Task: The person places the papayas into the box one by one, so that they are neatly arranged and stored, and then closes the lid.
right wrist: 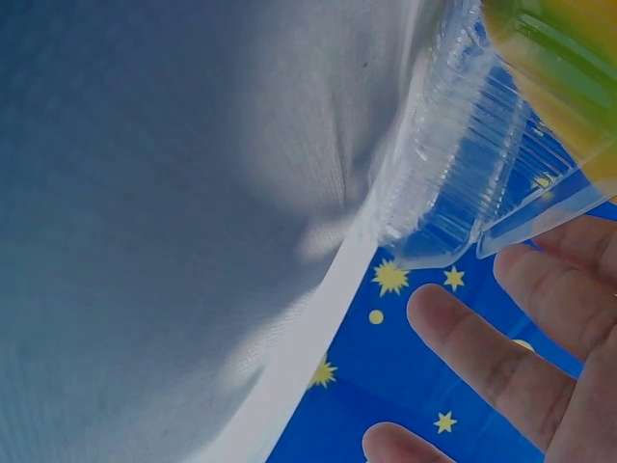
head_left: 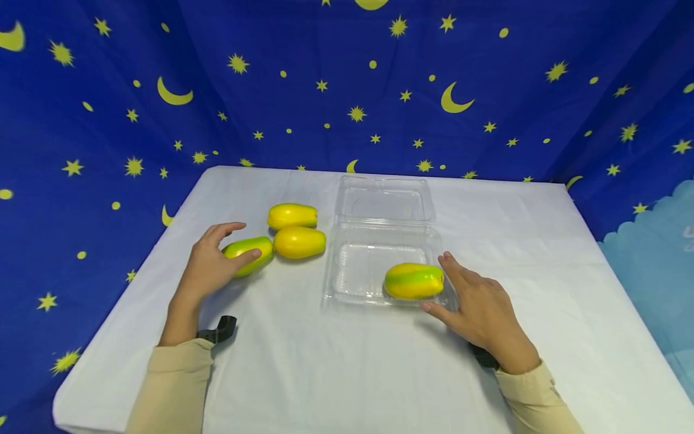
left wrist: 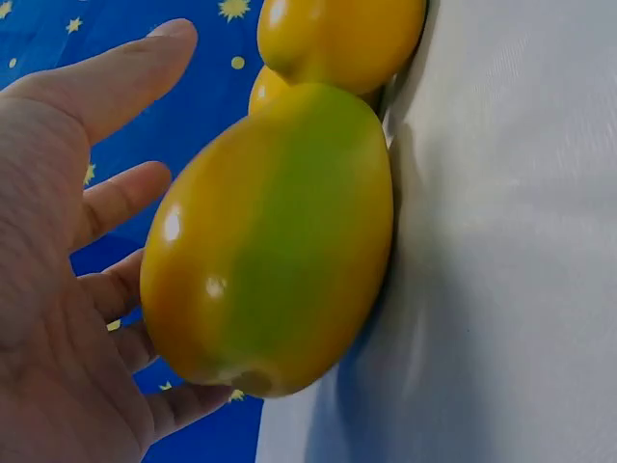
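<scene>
At the near side of the white table (head_left: 347,374), the right hand (head_left: 479,310) lies with fingers spread and loose beside the clear clamshell box (head_left: 358,274), just off the green-yellow papaya (head_left: 414,281) lying in its tray; whether a fingertip touches is hard to tell. Further left, the left hand (head_left: 212,262) cups a second green-yellow papaya (head_left: 250,254), fingers spread, grip not closed. Beyond lie two yellow papayas (head_left: 299,242), one cut off in the left wrist view.
</scene>
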### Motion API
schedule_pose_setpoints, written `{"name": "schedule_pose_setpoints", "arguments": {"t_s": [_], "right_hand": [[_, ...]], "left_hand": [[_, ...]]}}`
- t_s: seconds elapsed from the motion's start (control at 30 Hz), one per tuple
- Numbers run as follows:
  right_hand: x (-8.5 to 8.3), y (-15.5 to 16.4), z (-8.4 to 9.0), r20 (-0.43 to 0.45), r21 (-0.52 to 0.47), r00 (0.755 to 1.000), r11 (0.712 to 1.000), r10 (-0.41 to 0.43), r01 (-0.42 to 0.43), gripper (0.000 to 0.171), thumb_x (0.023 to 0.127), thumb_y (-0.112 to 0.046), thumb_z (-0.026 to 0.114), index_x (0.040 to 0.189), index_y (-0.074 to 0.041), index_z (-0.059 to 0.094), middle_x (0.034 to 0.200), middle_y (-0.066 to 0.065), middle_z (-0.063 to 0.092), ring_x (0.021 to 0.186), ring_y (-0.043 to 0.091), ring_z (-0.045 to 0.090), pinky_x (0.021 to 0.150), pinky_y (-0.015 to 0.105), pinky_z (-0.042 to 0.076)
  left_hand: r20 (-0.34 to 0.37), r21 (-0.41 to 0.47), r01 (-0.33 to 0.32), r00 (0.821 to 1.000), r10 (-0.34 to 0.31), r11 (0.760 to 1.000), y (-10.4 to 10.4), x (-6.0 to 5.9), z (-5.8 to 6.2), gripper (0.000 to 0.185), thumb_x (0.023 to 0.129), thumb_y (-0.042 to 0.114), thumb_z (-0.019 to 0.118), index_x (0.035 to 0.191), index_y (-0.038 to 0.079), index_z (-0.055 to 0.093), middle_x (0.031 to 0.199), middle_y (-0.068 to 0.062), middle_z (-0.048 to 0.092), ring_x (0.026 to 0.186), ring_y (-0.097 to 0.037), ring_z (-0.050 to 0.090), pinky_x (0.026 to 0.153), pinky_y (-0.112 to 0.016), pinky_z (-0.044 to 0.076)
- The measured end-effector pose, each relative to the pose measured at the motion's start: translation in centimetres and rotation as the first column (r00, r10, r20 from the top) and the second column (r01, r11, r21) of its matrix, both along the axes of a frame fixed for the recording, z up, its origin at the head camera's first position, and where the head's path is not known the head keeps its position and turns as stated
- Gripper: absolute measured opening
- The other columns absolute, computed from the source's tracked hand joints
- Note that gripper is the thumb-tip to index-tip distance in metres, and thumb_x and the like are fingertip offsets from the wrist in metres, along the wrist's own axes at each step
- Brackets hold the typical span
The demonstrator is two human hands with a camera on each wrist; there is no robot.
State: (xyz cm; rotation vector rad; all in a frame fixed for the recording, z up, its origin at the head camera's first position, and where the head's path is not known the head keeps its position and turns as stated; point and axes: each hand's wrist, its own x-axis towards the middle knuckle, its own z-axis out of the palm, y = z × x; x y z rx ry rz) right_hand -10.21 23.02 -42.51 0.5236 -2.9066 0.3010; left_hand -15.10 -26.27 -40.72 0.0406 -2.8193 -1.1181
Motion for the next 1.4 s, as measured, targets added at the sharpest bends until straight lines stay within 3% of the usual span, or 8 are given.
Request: {"name": "schedule_pose_setpoints", "arguments": {"t_s": [0.47, 0.87, 1.4], "right_hand": [[-0.3, 0.2, 0.4, -0.015, -0.002, 1.0, 1.0, -0.006, 0.006, 0.099, 0.083, -0.076, 0.059, 0.155, -0.01, 0.038, 0.153, 0.01, 0.049, 0.122, 0.038, 0.062, 0.089, 0.06, 0.051], [-0.4, 0.1, 0.3, -0.007, -0.005, 1.0, 1.0, 0.0, 0.0, 0.099, 0.084, -0.076, 0.058, 0.155, -0.011, 0.038, 0.154, 0.01, 0.048, 0.122, 0.038, 0.062, 0.09, 0.06, 0.051], [0.1, 0.1, -0.1, -0.001, -0.007, 1.0, 1.0, -0.002, 0.002, 0.099, 0.084, -0.077, 0.057, 0.154, -0.01, 0.039, 0.153, 0.01, 0.049, 0.12, 0.038, 0.064, 0.087, 0.058, 0.053]], "left_hand": [[0.071, 0.036, 0.022, 0.997, -0.025, 0.999, -1.4, -0.7, -0.9, 0.076, 0.082, 0.054, 0.078, 0.142, 0.015, 0.054, 0.152, -0.016, 0.047, 0.135, -0.04, 0.043, 0.107, -0.064, 0.037], [0.163, 0.053, 0.092, 0.982, -0.1, 0.994, -2.3, -0.2, -1.0, 0.08, 0.079, 0.054, 0.08, 0.144, 0.016, 0.052, 0.148, -0.014, 0.051, 0.135, -0.04, 0.042, 0.109, -0.062, 0.034], [0.187, 0.064, 0.168, 0.966, -0.177, 0.984, -3.3, 0.4, -1.8, 0.081, 0.082, 0.053, 0.079, 0.145, 0.013, 0.048, 0.145, -0.013, 0.053, 0.133, -0.035, 0.047, 0.111, -0.058, 0.035]]}}
